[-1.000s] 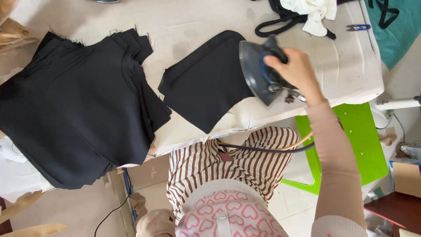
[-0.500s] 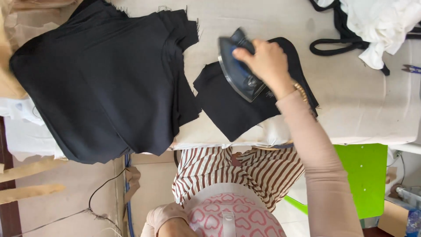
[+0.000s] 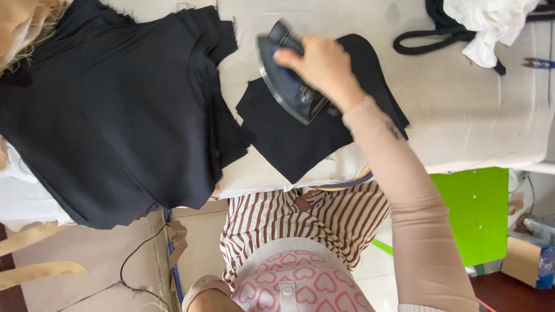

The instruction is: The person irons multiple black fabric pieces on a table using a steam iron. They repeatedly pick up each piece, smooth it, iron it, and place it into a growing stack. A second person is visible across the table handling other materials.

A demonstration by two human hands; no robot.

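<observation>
While the right hand (image 3: 321, 66) wraps its fingers tight round the handle of a dark, pointed iron (image 3: 286, 75), its smooth soleplate lies on a matte black fabric piece (image 3: 300, 136). Left of that piece sits a frayed black stack (image 3: 115, 110) on the padded cream board (image 3: 462, 121).

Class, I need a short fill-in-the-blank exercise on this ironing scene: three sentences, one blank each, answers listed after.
1. The right hand grips the handle of an ____ resting on the single black fabric piece.
2. The tall stack of fabric pieces beside it is coloured ____.
3. The plastic seat below the padded table is bright ____.

Missing words: iron; black; green
</observation>
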